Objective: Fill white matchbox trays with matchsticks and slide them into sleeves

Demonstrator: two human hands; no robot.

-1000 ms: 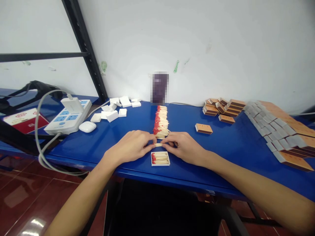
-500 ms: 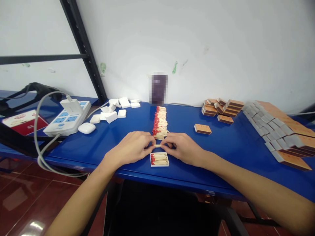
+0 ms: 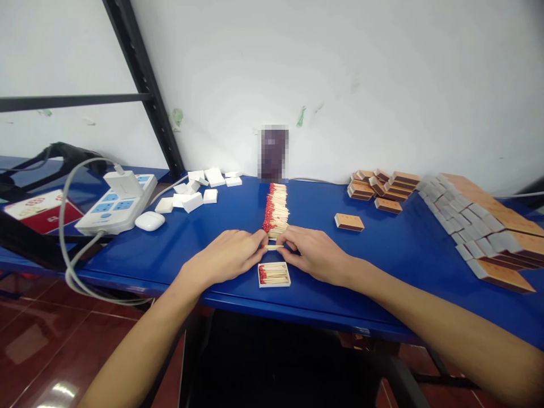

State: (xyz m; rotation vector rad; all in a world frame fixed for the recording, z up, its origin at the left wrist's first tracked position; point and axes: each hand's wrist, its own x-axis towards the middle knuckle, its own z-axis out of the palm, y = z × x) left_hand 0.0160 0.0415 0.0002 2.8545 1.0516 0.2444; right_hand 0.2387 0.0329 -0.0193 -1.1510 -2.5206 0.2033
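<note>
Between my two hands a few matches [image 3: 272, 247] lie crosswise, pinched at their ends. My left hand [image 3: 233, 251] is closed on the red-headed end, with thumb and forefinger together. Closed on the plain end is my right hand [image 3: 314, 252]. Just in front of my hands, nearer the table's edge, an open white matchbox tray [image 3: 289, 281] holds several matches with their red heads to the left. Beyond my fingers a long row of matches [image 3: 278, 207] reaches back toward the wall, red heads on the left side.
White trays [image 3: 193, 202] lie scattered at the back left, near a white earbud case [image 3: 149, 221] and a power strip [image 3: 123, 207]. One orange matchbox [image 3: 349, 222] lies right of the row. Stacked matchboxes [image 3: 505, 243] fill the far right. A pixelated dark object [image 3: 274, 153] leans on the wall.
My hands, still pinching the matches, have shifted very slightly away from the tray, toward the row. The whole view has moved a little; the tray and row are otherwise the same.
</note>
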